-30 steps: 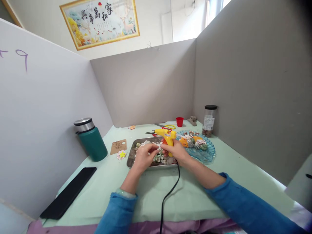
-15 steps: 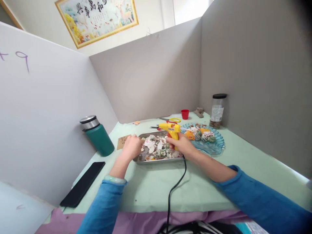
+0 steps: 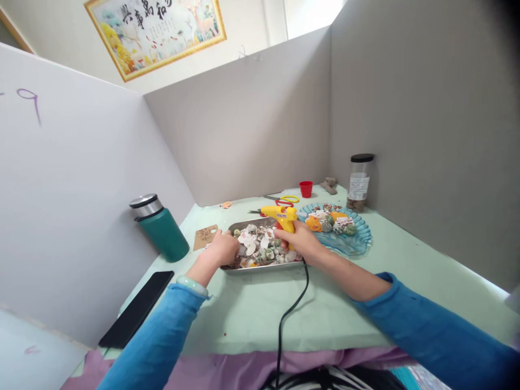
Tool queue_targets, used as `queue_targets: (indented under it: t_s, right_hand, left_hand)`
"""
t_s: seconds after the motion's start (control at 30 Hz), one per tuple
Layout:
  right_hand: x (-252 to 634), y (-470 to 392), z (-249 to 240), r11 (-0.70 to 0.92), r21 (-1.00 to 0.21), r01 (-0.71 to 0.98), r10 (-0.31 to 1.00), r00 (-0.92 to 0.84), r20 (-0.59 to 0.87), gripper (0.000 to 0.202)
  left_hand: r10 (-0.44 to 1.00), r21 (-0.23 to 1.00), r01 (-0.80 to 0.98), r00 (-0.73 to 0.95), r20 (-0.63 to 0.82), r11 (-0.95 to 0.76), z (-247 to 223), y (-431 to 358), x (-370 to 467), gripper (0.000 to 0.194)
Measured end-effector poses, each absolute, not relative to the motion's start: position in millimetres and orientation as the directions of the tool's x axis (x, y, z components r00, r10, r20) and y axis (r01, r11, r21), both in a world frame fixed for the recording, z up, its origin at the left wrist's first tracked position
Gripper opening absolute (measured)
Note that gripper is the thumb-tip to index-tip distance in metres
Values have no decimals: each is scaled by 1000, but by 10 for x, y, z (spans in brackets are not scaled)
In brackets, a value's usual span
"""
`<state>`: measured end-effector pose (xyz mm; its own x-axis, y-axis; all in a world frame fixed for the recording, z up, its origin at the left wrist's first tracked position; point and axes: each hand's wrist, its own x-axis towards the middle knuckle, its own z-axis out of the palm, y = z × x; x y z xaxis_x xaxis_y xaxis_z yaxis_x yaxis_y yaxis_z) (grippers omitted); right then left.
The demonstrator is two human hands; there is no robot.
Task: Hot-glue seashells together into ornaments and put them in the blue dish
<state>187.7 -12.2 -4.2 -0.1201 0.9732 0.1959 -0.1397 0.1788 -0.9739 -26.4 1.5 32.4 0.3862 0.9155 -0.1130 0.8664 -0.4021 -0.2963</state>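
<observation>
A metal tray (image 3: 264, 267) full of small seashells (image 3: 254, 241) lies in the middle of the table. My left hand (image 3: 225, 247) reaches over the tray's left end, its fingers curled down at the shells; their tips are hidden, so what they pinch does not show. My right hand (image 3: 298, 238) is wrapped round the handle of a yellow hot glue gun (image 3: 280, 213), held above the tray's right side with its nozzle not clearly visible. A black cord (image 3: 290, 311) runs from the gun down over the table's front edge.
Right of the tray sits a blue scalloped plate (image 3: 357, 246) with shells and stones. Behind are scissors (image 3: 290, 199), a red cup (image 3: 306, 189) and a lidded jar (image 3: 359, 184). At left stand a green bottle (image 3: 166, 233), a black phone-like slab (image 3: 138, 309) and a brown card (image 3: 203, 238).
My left hand has moved slightly lower at the tray's left end, uncovering more of the brown card. My right hand still holds the glue gun in nearly the same place.
</observation>
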Motion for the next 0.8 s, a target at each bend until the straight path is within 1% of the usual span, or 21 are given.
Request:
queue_targets:
  t_s: [0.07, 0.17, 0.27, 0.33, 0.4, 0.57, 0.63, 0.67, 0.73, 0.8]
  right_hand:
    - [1875, -118, -48, 187, -973, -138, 972, -119, 204, 20]
    - [1876, -108, -58, 196, -971, -137, 970, -119, 213, 20]
    - [1881, -110, -54, 200, -972, -123, 970, -114, 214, 20]
    - [1883, -117, -47, 201, -973, -115, 970, -117, 214, 19]
    - [1885, -124, -40, 192, -974, -123, 971, -119, 207, 20]
    - [1903, -102, -44, 198, -966, -164, 974, -77, 213, 26]
    - [1916, -75, -59, 212, -962, -172, 973, -55, 225, 27]
    - [1922, -62, -69, 217, -960, -175, 972, -49, 228, 27]
    - [1931, -42, -86, 213, -960, -182, 973, -54, 226, 27]
    - [1934, -37, -94, 201, -962, -183, 973, -76, 217, 29]
  left_hand:
    - [909, -313, 856, 411, -68, -411, 334, 17, -300, 15]
    - [908, -307, 862, 418, -21, -403, 357, 13, -354, 22]
    - [909, -278, 867, 411, -70, -414, 362, 5, -367, 22]
    - [906, -292, 858, 404, -124, -423, 335, 6, -351, 19]
    - [910, -310, 856, 394, -126, -414, 290, 18, -333, 16]
    - [919, -269, 889, 393, 27, -372, 239, 67, -394, 17]
    - [922, -215, 912, 376, 97, -350, 268, 67, -444, 17]
    - [922, -167, 925, 365, 132, -342, 285, 60, -460, 17]
    - [921, -18, 940, 337, 195, -340, 310, 30, -452, 16]
    - [918, 183, 914, 314, 243, -361, 311, -12, -377, 16]
